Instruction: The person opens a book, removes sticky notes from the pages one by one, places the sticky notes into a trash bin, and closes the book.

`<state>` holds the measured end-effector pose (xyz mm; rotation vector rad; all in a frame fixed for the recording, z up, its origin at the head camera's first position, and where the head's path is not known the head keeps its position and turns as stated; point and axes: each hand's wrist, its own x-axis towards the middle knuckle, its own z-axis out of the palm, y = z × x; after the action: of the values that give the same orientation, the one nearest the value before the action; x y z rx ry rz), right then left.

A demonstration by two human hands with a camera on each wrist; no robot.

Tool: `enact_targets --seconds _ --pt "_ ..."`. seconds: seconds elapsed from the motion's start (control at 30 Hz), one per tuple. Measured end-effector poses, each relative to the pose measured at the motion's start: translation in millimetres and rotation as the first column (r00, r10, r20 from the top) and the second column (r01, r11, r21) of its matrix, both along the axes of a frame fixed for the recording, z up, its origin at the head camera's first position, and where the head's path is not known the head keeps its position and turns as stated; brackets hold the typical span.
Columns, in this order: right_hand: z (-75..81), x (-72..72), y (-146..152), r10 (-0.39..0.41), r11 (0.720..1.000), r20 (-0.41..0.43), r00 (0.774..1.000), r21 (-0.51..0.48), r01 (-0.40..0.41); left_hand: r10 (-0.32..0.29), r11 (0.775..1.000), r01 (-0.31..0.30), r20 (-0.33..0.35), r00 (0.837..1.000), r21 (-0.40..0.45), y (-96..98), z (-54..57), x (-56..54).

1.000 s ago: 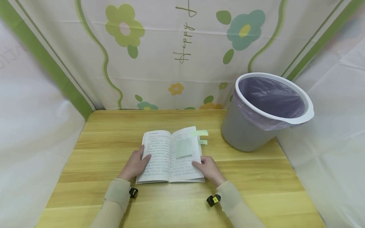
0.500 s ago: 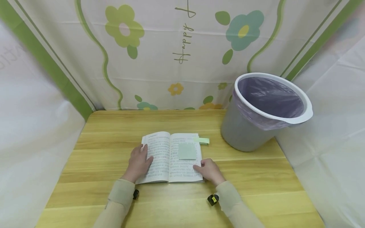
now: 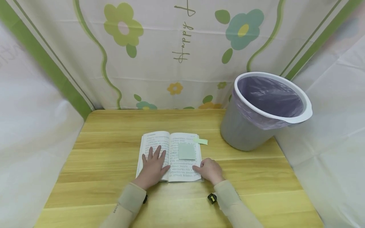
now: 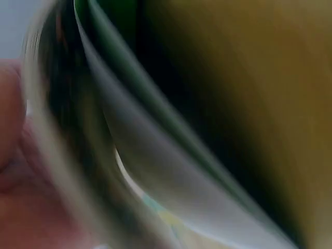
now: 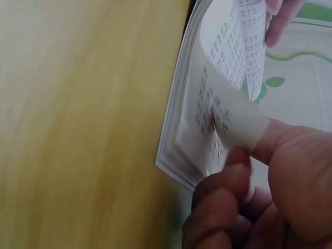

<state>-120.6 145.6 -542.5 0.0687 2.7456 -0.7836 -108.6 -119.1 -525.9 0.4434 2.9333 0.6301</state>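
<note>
An open book [image 3: 176,177] with printed pages lies on the wooden table. A pale green square sticky note [image 3: 187,151] is on its right page, and a light green tab [image 3: 201,141] sticks out past that page's edge. My left hand [image 3: 152,167] rests on the left page with its fingers spread. At the lower right edge, my right hand [image 3: 210,170] has its thumb on the page and its other fingers curled. The right wrist view shows this hand pinching a bent page [image 5: 241,116] between thumb and fingers. In the left wrist view, the book's edge [image 4: 104,135] is blurred.
A grey bin [image 3: 242,129] with a white rim and purple liner stands at the table's back right. Behind the wooden table [image 3: 108,133] hangs a flower-patterned curtain [image 3: 159,63]. Plain white fabric [image 3: 31,133] hangs at both sides.
My left hand has moved from the book's left edge onto the left page, spreading its fingers. The right page, lifted a second ago, now lies flatter. My right hand has barely moved.
</note>
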Motion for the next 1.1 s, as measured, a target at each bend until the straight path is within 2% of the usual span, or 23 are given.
enact_targets --seconds 0.17,0.3,0.4,0.5,0.63,0.77,0.97,1.1 --pt "2.9 -0.5 -1 0.015 0.999 -0.001 1.000 0.049 -0.015 0.048 0.997 -0.046 0.035 0.998 -0.065 16.3 -5.6 8.1" --pt "6.0 0.2 -2 0.050 0.996 -0.013 0.999 0.078 -0.049 0.082 0.994 -0.078 0.045 0.996 -0.082 23.5 -10.2 10.9" --pt "10.8 0.8 -4 0.105 0.990 -0.071 0.992 0.099 -0.098 0.091 0.993 -0.088 0.035 0.995 -0.079 26.5 -11.8 11.7" --pt "17.4 -0.3 -7 0.173 0.980 -0.173 0.970 0.133 -0.151 0.086 0.995 -0.085 0.017 0.996 -0.055 28.5 -12.2 12.0" --pt "25.9 -5.4 -13 0.253 0.964 -0.316 0.914 0.160 -0.211 0.083 0.995 -0.080 0.041 0.996 -0.065 29.5 -13.0 12.0" --pt "29.2 -11.6 -19 0.352 0.935 -0.419 0.837 0.189 -0.299 0.082 0.993 -0.076 0.062 0.995 -0.089 29.2 -14.6 11.6" --pt "22.4 -20.5 -25 0.529 0.849 -0.456 0.716 0.303 -0.433 0.072 0.994 -0.066 0.067 0.995 -0.092 29.2 -15.4 11.2" --pt "16.7 -23.5 -28 0.568 0.823 -0.478 0.670 0.329 -0.463 0.071 0.993 -0.064 0.063 0.996 -0.096 29.6 -16.6 11.2"
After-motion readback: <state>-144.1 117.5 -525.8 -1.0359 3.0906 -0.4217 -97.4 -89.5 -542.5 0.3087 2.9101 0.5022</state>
